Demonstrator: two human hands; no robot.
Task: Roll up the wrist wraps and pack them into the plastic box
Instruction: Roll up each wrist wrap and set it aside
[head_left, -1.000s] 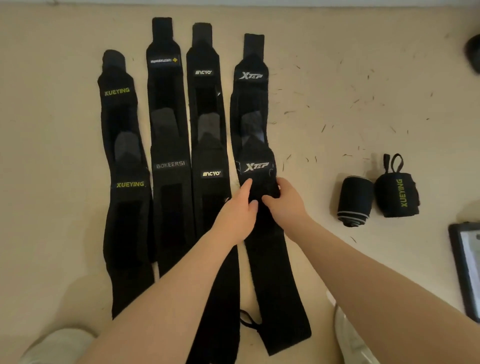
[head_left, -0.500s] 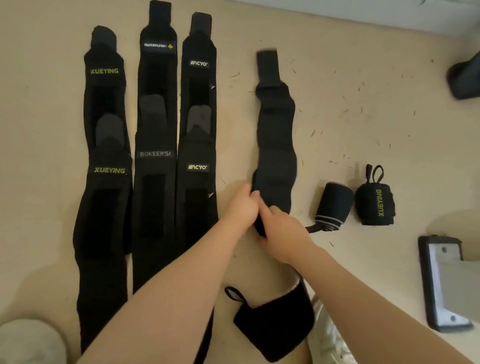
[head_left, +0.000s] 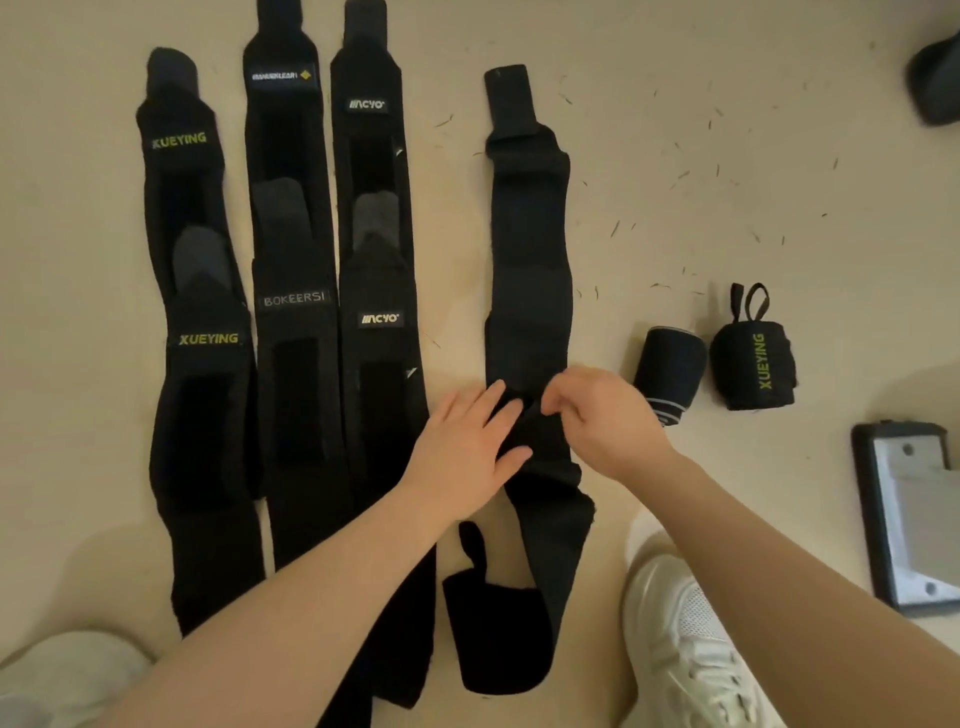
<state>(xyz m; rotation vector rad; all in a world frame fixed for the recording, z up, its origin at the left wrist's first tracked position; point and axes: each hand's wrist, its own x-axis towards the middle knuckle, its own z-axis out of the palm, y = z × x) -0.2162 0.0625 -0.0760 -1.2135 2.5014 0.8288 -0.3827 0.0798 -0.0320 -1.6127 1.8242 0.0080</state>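
Observation:
A long black wrist wrap (head_left: 530, 249) lies plain side up on the beige floor, its near end folded over with a thumb loop (head_left: 470, 545). My left hand (head_left: 467, 447) rests flat on its middle with straight fingers. My right hand (head_left: 602, 421) pinches the same wrap's right edge. Three columns of unrolled wraps lie to the left: XUEYING (head_left: 200, 343), BOKEERSI (head_left: 293, 301) and one with a white logo (head_left: 379, 319). Two rolled wraps stand on the right, a plain one (head_left: 670, 364) and a XUEYING one (head_left: 753, 364). The plastic box (head_left: 904, 519) sits at the right edge.
My white shoe (head_left: 691, 623) stands just right of the wrap's near end, another shoe (head_left: 62, 675) at the bottom left. A dark object (head_left: 935, 83) sits at the top right corner. Small dark fibres litter the floor right of the wrap.
The rightmost wrap was lifted, flipped logo side down and shifted right, away from the other columns. Both hands moved with it and now sit on its middle.

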